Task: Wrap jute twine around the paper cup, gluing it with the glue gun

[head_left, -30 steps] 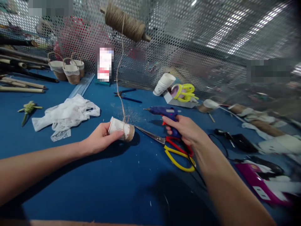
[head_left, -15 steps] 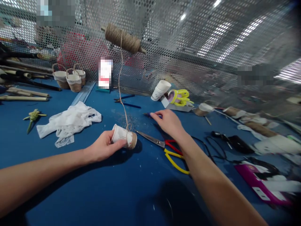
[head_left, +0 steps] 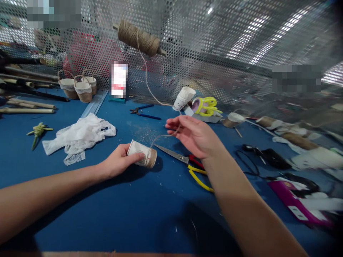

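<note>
My left hand (head_left: 119, 160) is closed around a white paper cup (head_left: 137, 151) lying tilted on its side, its base end banded with brown twine. From that band a loose strand of twine (head_left: 163, 135) runs to my right hand (head_left: 191, 134). The strand passes among my right hand's curled fingers and goes on up to a twine spool (head_left: 138, 38) hung on the mesh. Below my right hand lie scissors (head_left: 174, 155) with red and yellow handles, partly hidden by my wrist. A small dark blue thing shows behind the right fingertips, too hidden to name.
Blue-handled pliers (head_left: 144, 111) lie behind the cup. White lace (head_left: 80, 137) is at left, near three small handled buckets (head_left: 83, 91). Stacked paper cups (head_left: 184, 97) and yellow-handled scissors (head_left: 207, 107) stand at back right. A purple box (head_left: 300, 203) and black cables are at right.
My right hand has turned palm-inward and caught the twine, drawing the strand to the right. My left hand still holds the cup, which has barely shifted.
</note>
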A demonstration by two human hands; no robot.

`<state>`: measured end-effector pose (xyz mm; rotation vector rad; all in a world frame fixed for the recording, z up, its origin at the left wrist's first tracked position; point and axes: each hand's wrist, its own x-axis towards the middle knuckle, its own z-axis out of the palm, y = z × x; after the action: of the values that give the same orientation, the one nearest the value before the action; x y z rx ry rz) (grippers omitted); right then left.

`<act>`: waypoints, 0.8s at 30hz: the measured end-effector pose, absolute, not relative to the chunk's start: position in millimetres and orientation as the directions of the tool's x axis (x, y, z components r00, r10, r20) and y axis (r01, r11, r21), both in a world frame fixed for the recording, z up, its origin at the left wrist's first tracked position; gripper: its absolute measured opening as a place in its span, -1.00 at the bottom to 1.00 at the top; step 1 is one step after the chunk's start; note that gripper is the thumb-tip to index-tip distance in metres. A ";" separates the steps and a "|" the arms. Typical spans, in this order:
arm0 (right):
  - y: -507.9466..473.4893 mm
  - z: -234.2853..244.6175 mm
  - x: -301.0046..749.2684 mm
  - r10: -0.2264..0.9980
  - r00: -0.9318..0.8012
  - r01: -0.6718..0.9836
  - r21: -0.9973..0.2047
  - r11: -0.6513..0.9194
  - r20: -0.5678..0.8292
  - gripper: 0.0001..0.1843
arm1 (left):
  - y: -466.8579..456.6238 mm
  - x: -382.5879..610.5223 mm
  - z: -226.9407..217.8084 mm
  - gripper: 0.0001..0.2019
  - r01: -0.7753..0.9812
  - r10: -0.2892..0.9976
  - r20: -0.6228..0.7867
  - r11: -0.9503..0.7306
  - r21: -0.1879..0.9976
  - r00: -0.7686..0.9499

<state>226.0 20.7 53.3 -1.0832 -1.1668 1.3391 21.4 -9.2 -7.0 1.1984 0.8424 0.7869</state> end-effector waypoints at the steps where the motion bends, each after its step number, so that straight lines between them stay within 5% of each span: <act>1: 20.6 53.5 230.7 0.998 -0.059 -0.158 -0.986 -0.045 -0.036 -0.84 | -8.8 21.6 -7.6 -0.73 -0.096 0.868 -0.140 0.210 0.973 0.476; 7: 20.7 61.9 235.5 0.982 -0.011 -0.335 -0.925 -0.179 -0.186 -0.73 | -9.1 22.4 -7.6 -0.77 -0.189 0.840 -0.210 0.343 0.920 0.500; 13: 11.5 66.2 224.3 0.958 -0.276 -0.361 -0.932 -0.033 0.073 -0.67 | -11.0 22.6 -0.3 -0.83 -0.139 0.809 -0.260 0.384 0.913 0.527; 16: 9.7 51.4 218.3 0.914 -0.405 -0.310 -0.938 -0.155 -0.017 -0.72 | -12.2 22.5 3.8 -0.86 -0.100 0.787 -0.257 0.372 0.923 0.561; 20: 15.5 31.2 213.7 0.944 -0.327 -0.386 -0.905 -0.180 -0.049 -0.63 | -14.0 19.6 8.7 -0.86 -0.045 0.752 -0.254 0.353 0.935 0.608; 24: 19.6 15.4 208.6 0.927 -0.288 -0.355 -0.872 -0.336 -0.239 -0.55 | -17.6 14.6 14.9 -0.82 0.009 0.663 -0.207 0.289 0.957 0.719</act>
<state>208.6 19.6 15.4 -0.9754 -0.8976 1.7715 14.6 -17.6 14.9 1.2139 0.6643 0.4820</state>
